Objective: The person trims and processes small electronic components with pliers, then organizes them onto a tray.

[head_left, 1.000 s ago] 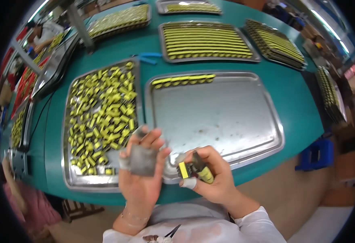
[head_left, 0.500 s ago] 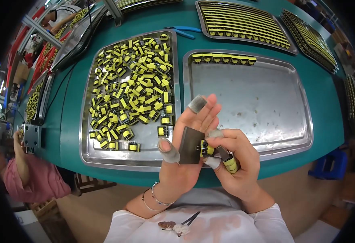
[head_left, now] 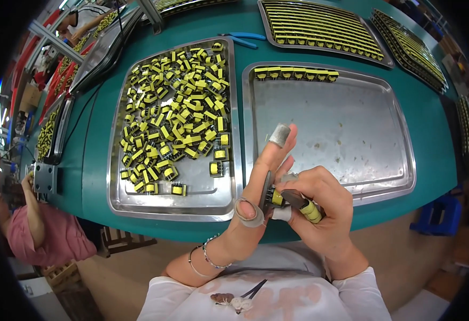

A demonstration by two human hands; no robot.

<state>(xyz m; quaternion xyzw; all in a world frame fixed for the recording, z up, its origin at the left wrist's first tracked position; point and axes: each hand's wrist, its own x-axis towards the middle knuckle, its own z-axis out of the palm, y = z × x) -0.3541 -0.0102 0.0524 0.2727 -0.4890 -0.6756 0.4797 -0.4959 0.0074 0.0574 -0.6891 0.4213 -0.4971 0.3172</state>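
Observation:
My left hand (head_left: 256, 184) is turned edge-on, its fingers stretched out and grey wraps on its thumb and one finger. Against its palm stands a dark flat block (head_left: 266, 195), seen almost from its edge. Between the wrapped thumb and forefinger of my right hand (head_left: 331, 216) is a small yellow-and-black transformer (head_left: 278, 198), its pin side facing the block and close to it. Whether the pins touch is hard to see. The same hand also keeps a short knife-like tool (head_left: 312, 212) with a dark blade and a yellow-wrapped handle in its curled fingers.
A metal tray (head_left: 116, 176) heaped with loose transformers lies on the left. Another tray (head_left: 411, 160) bears a single row of them along its far edge. Beyond are blue-handled pliers (head_left: 248, 36) and filled trays (head_left: 320, 32). A person in pink (head_left: 47, 235) sits at left.
My left hand has rotated from palm-up to edge-on, turning the block with it. My right hand has shifted slightly right, still holding the transformer and the tool.

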